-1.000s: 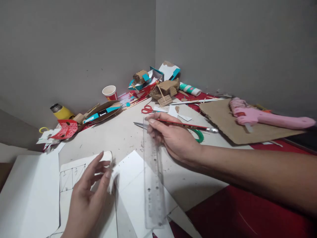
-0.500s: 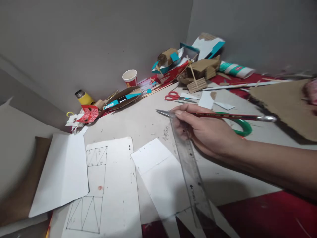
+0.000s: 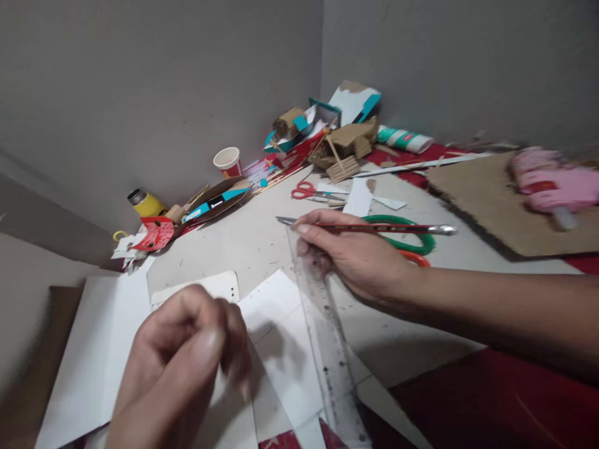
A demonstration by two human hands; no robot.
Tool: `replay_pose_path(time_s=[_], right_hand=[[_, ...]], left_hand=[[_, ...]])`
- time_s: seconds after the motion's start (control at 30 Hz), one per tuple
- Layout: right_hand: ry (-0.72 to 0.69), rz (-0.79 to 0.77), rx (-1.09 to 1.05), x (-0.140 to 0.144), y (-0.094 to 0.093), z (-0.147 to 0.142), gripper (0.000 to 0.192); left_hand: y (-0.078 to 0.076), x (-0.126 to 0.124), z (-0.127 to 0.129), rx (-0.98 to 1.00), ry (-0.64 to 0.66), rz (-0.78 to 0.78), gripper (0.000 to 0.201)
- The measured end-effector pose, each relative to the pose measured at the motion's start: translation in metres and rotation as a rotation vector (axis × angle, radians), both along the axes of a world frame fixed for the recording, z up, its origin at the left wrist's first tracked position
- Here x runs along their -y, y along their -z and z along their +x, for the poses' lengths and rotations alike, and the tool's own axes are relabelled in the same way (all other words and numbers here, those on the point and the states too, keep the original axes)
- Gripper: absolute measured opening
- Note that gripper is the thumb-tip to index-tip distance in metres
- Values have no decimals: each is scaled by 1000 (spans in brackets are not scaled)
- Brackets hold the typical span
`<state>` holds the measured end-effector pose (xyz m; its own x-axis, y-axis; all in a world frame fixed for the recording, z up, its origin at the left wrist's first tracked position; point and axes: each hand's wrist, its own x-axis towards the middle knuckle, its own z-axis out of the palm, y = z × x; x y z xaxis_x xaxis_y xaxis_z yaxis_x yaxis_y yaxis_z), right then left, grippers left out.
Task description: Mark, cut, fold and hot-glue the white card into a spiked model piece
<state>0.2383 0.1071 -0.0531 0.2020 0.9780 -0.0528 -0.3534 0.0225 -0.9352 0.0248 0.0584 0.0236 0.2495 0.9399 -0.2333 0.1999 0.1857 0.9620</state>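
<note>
My right hand holds a red pencil and the upper end of a clear plastic ruler. The ruler slants down over white paper pieces on the table. My left hand is raised close to the camera at lower left, blurred, with its fingers curled together above a white sheet with pencil lines. I cannot tell whether it holds anything. Green-handled scissors lie just behind my right hand.
Red scissors, a red paper cup, a yellow bottle, cardboard scraps and boxes, and a glue tube sit toward the wall corner. A pink glue gun rests on brown cardboard at right. A large white sheet lies at left.
My left hand, out of view half a second ago, has come back up in front of the camera with fingers curled. The view shifted; my right hand keeps the pencil and ruler.
</note>
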Motion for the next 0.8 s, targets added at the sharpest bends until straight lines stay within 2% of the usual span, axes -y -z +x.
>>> replay_pose_path(time_s=[0.1, 0.2, 0.37, 0.6, 0.8], right_hand=[[-81, 11, 24, 5, -2, -3, 14], [-168, -9, -9, 10, -4, -5, 14], [-195, 0, -41, 11, -5, -4, 13], [-49, 32, 16, 1, -2, 3, 16], [-46, 47, 138, -1, 2, 4, 17]], left_hand=[[15, -35, 19, -5, 173, 126, 20], [34, -41, 35, -17, 253, 80, 23], [48, -38, 32, -162, 206, 194, 24], [55, -69, 16, -190, 63, 308, 18], [62, -74, 8, -280, 66, 357, 21]])
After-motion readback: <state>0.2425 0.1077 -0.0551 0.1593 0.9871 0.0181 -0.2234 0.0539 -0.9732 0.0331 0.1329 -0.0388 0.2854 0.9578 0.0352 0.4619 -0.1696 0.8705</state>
